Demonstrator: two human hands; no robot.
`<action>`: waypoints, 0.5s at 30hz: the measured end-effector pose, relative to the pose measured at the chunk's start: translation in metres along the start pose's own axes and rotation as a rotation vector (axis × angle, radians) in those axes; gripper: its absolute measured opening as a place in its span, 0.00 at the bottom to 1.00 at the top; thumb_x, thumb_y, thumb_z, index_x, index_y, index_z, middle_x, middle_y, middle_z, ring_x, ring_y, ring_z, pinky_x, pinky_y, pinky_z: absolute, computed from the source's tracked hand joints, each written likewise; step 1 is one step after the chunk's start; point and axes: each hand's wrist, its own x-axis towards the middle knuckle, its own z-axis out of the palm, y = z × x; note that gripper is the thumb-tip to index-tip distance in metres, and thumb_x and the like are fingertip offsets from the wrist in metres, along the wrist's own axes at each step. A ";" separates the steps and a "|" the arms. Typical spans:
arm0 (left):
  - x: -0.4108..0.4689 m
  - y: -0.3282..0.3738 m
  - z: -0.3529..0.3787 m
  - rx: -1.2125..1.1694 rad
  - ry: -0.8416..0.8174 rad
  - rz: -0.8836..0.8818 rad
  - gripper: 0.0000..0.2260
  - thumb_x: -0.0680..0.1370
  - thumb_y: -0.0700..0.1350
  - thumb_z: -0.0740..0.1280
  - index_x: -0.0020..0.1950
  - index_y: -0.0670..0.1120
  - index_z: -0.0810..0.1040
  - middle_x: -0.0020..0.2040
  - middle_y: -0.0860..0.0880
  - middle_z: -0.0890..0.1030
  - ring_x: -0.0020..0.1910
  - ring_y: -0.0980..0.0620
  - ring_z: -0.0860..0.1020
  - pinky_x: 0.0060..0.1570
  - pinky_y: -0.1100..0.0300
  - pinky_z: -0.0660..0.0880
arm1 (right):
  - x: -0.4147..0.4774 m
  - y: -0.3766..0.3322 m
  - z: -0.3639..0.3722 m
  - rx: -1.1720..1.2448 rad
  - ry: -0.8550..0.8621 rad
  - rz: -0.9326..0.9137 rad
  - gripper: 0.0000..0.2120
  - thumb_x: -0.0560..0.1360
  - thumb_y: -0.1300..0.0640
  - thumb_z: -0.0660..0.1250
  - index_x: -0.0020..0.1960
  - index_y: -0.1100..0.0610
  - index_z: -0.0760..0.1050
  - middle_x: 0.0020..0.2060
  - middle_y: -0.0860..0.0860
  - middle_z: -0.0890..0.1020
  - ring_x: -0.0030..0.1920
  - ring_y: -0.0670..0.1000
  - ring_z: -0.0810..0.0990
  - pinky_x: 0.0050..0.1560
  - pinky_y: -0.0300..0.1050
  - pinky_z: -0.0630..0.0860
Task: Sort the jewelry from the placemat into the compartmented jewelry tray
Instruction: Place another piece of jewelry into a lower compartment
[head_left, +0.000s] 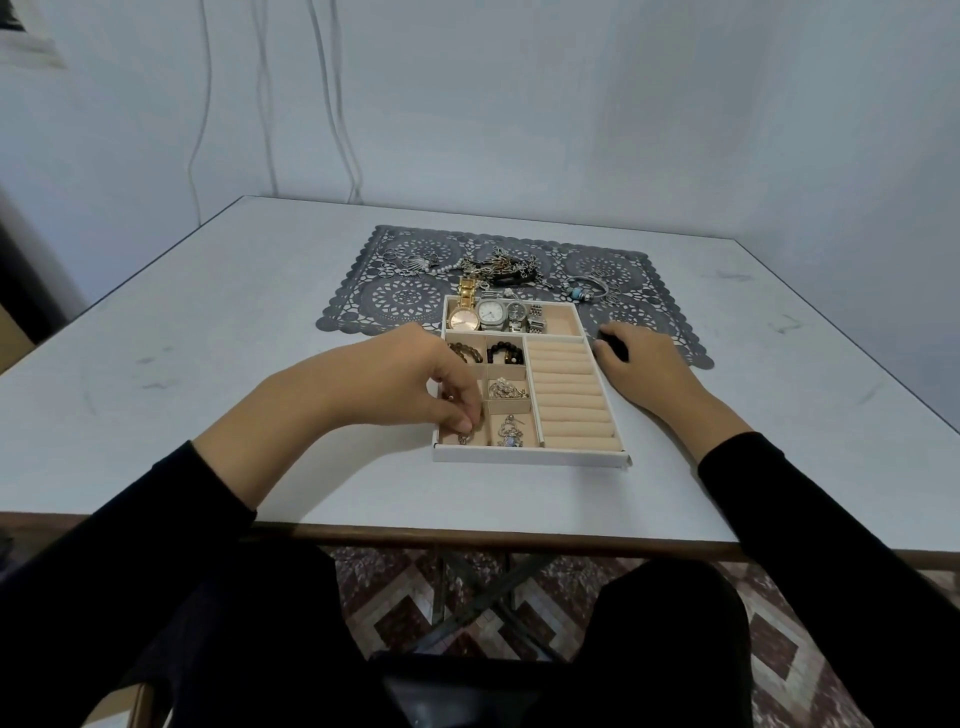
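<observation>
Jewelry lies in two places on the white desk (208, 364); part of it remains in a tangle (498, 267) of chains and beads on the grey lace-cut placemat (405, 296), with rings (400, 257) toward the mat's left end and a silver bangle with blue beads (587, 288) toward its right; the rest already sits in the compartmented jewelry tray (530, 454), which rests at the mat's near edge. Three watches fill the tray's far row: a gold one (464, 317), a square silver one (491, 313), a smaller silver one (517, 314); just nearer, two small cells each hold a dark beaded bracelet (504, 353); below those, one cell holds a small silver heap (503, 388) and another a silver pendant piece (508, 430); the padded ring rolls (571, 400) on the right stand bare. The left hand (410, 382) reaches into the near-left cell, fingertips pinched together on a small silver piece (464, 438) there. The right hand (644, 364) lies palm-down on the desk beside the tray's right wall, fingers curled loosely; something dark shows at its fingertips, but whether it grips it I cannot tell. Both sleeves are black.
</observation>
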 end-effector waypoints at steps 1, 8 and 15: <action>0.000 0.000 0.000 -0.002 0.001 0.001 0.05 0.72 0.45 0.76 0.46 0.55 0.86 0.40 0.62 0.84 0.43 0.62 0.80 0.44 0.72 0.71 | 0.000 0.000 0.000 0.000 -0.001 0.002 0.14 0.80 0.53 0.59 0.59 0.61 0.76 0.53 0.56 0.81 0.52 0.55 0.77 0.46 0.41 0.66; -0.002 -0.006 -0.005 -0.125 0.060 -0.048 0.05 0.72 0.45 0.76 0.46 0.55 0.86 0.41 0.61 0.84 0.46 0.61 0.80 0.46 0.72 0.72 | 0.000 0.001 -0.002 0.024 -0.019 0.027 0.15 0.80 0.52 0.60 0.62 0.59 0.76 0.56 0.55 0.81 0.55 0.53 0.77 0.48 0.38 0.64; 0.010 -0.033 -0.019 -0.348 0.303 -0.036 0.03 0.74 0.43 0.73 0.47 0.46 0.84 0.42 0.53 0.85 0.44 0.55 0.83 0.48 0.65 0.77 | 0.007 0.002 -0.013 0.088 0.000 0.075 0.11 0.79 0.55 0.62 0.57 0.57 0.78 0.50 0.51 0.82 0.47 0.46 0.73 0.43 0.32 0.62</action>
